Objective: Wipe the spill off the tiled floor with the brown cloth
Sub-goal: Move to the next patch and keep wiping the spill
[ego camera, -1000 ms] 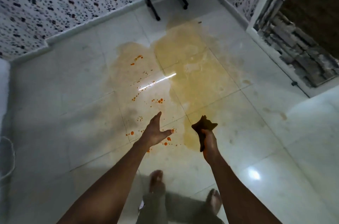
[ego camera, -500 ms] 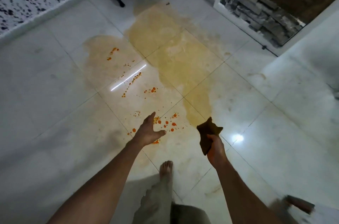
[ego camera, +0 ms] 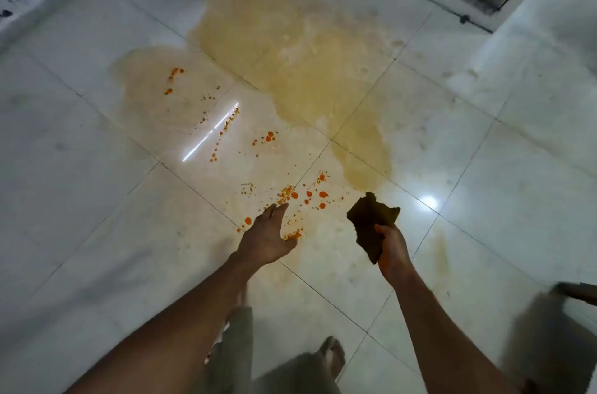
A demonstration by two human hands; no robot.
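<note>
Right hand (ego camera: 392, 251), lower right of centre, fingers clenched around brown cloth (ego camera: 370, 225), held above white tiled floor (ego camera: 80, 141). Left hand (ego camera: 266, 237) beside it, fingers released and extended, holding nothing. Yellowish spill (ego camera: 300, 64) with orange spots (ego camera: 269, 136) across centre and upper frame.

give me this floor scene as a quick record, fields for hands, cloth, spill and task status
left hand: left hand open, fingers stretched forward, holding nothing
right hand: right hand grips the brown cloth
cloth: bunched, held up off the tiled floor
spill: yellowish puddle across several tiles, orange spots nearer the hands
task status: wiping not yet begun
</note>
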